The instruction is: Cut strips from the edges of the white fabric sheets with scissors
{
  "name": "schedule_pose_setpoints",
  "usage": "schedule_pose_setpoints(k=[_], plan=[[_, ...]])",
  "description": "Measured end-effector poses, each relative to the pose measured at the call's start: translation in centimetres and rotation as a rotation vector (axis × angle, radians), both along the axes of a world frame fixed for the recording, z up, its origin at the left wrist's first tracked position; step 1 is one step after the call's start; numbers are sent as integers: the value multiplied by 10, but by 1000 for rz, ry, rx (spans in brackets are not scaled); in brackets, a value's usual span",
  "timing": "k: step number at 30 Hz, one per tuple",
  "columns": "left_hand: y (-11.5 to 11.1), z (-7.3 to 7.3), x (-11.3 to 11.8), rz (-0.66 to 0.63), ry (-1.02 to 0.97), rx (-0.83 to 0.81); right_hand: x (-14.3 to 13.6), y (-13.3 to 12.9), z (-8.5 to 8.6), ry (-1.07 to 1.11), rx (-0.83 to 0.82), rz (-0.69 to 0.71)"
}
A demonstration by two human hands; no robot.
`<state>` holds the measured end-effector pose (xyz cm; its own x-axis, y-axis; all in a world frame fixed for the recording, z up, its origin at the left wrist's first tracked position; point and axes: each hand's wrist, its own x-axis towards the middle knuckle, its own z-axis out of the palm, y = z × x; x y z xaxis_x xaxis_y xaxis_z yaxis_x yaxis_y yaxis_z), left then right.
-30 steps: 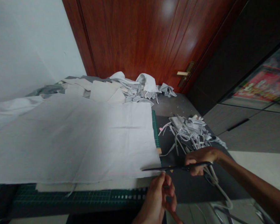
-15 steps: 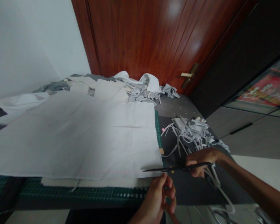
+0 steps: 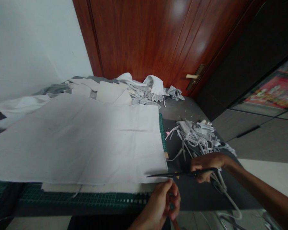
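A large white cloth (image 3: 93,140) lies spread over a green cutting mat (image 3: 98,198). My right hand (image 3: 203,167) is closed around the handles of black scissors (image 3: 168,174), whose blades point left over the cloth's lower right corner. Just below the blades, my left hand (image 3: 164,198) pinches the cloth's near right corner between thumb and index finger. A beige cloth strip (image 3: 86,187) shows under the near edge of the white cloth.
Grey fabric scraps (image 3: 198,135) are heaped on the dark table (image 3: 180,110) at the right. More scraps (image 3: 112,92) line the back edge, before a wooden door (image 3: 141,38). A cable (image 3: 230,199) hangs by the right table edge.
My left hand has shifted slightly down and left, still at the cloth's corner. The right hand and scissors have barely moved.
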<state>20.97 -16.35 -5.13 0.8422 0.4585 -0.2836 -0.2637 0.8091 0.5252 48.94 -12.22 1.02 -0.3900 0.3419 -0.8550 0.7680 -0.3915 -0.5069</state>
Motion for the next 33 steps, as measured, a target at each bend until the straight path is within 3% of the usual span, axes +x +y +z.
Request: schedule_pose_setpoints(k=[12,18,33], plan=[[0,-10,1,-24,-76,21,-6,5,5,-3,-3,48],[0,-8,2,-16,-78,9,-9,5,7,-6,-3,44],[0,-12,3,-30,-59,24,-11,-3,2,-64,3,-21]])
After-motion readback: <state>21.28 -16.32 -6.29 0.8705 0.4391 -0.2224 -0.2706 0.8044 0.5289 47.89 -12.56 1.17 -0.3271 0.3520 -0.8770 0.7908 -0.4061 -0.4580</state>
